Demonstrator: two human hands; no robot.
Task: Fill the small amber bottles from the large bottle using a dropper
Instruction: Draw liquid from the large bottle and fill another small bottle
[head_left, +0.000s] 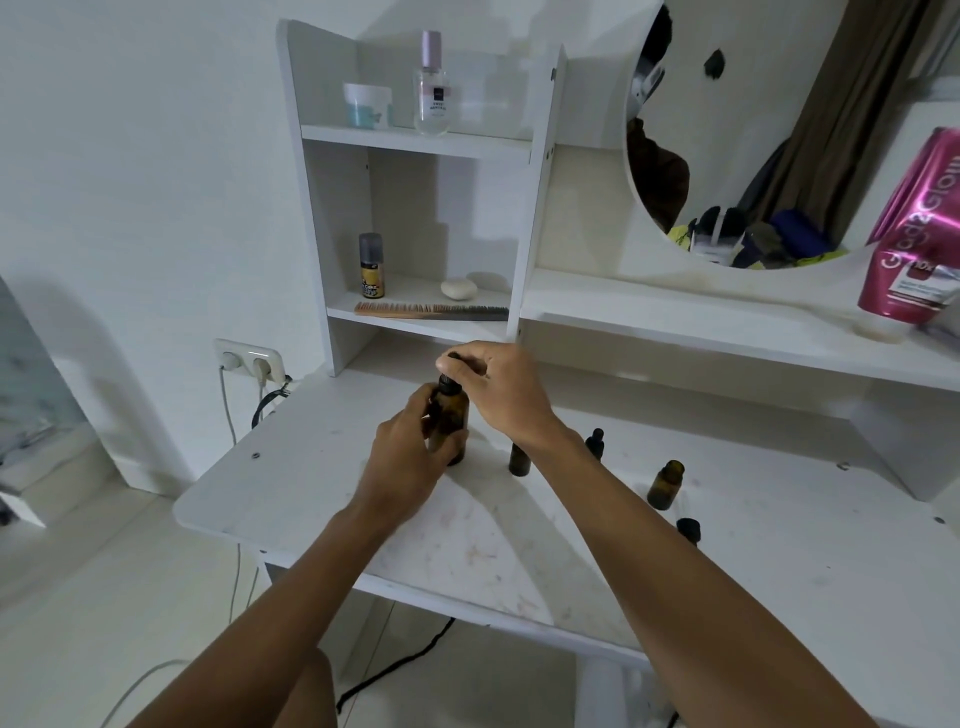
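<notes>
Entry: large amber bottle (451, 415), glass by the look, upright on white desk top (311, 493), centre-far.

L hand (415, 452) is wrapped round its body. R hand (498, 389) pinches black dropper cap (451, 358) at the neck from above.

Small amber bottle (519, 460) is just beside R wrist. Second small bottle (666, 484) is farther right, nearer me, uncapped.

Handling, my est.: smooth, breakable, light-ish. I'd hold the body firm w/ L and work only the cap w/ R.

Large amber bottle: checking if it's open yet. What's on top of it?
The right hand pinches a black dropper cap over the large amber bottle, gripped by the left hand. Fingers hide whether the cap is seated.
</notes>
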